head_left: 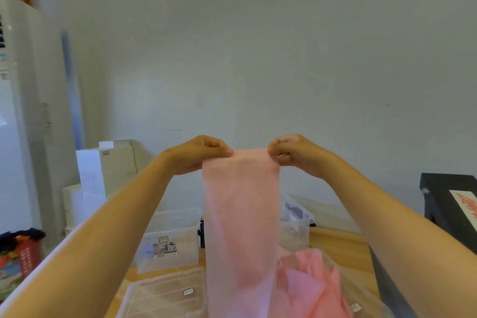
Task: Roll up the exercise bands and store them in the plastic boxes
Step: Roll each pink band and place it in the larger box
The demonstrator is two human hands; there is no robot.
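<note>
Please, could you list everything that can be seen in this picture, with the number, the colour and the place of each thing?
held band: 1, pale pink, centre, hanging down from both hands
heap of bands: 1, pink, lower right, beside the held band
plastic boxes: 2, clear, on the table behind the held band
flat lid or box: 1, clear, bottom centre
white boxes: several, stacked at left by the wall
black box: 1, right edge
tall appliance: 1, white, far left
bag: 1, red, lower left
table: 1, wooden
left hand: pinches the band's top left corner
right hand: pinches its top right corner
</note>
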